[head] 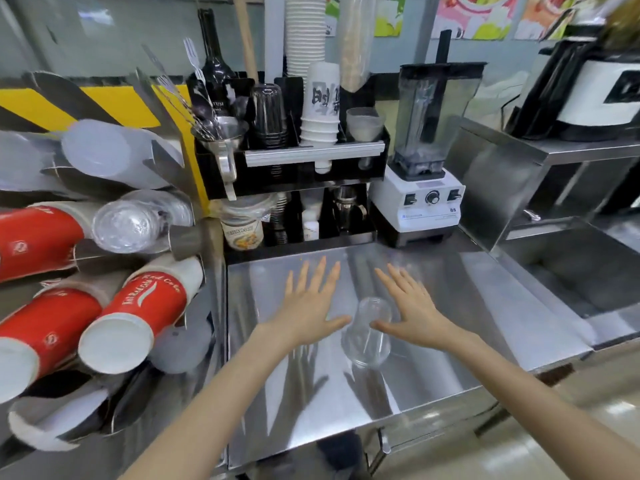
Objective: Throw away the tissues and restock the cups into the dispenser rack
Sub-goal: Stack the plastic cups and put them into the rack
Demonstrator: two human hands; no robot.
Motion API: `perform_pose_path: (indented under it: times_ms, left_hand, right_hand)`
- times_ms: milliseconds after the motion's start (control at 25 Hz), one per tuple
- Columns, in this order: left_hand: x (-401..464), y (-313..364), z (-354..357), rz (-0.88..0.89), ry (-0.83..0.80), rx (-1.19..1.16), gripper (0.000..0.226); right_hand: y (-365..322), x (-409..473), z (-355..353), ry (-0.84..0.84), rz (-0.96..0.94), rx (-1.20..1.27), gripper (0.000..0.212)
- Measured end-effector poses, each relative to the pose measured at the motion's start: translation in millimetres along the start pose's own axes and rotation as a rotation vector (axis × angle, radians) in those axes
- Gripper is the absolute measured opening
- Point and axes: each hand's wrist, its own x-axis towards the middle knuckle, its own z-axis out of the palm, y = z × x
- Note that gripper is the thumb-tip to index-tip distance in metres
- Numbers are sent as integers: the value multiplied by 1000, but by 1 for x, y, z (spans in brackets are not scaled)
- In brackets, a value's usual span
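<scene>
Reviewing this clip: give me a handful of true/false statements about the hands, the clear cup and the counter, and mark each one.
1. Both hands are spread open, fingers straight. True: left hand, right hand.
2. The clear plastic cup stands upside down on the steel counter between the hands. True.
3. The left hand is gripping a red paper cup. False: it holds nothing; the red cups sit in the dispenser rack at the left.
4. The blender stands left of the rack. False: it stands at the back of the counter, right of the black organizer.
5. Tissues lie on the counter. False: none are visible there.
</scene>
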Motion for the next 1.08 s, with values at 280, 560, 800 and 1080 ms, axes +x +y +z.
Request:
perform_pose_path:
  times_ms: [280,560,800,1080]
  left_hand:
    - [21,-1,83,-41,-86,-297,88]
    - [36,5,128,-193,-163,-457,86]
    - [40,5,137,-219,-105,-524,70]
    - [36,6,121,-336,-218,-1079,56]
  right_hand:
    - [35,-8,43,-51,72,393,91]
    - [53,4,72,-76,122,536,81]
    - [53,10,87,-59,99,626,70]
    - [50,10,94,-32,119,691,70]
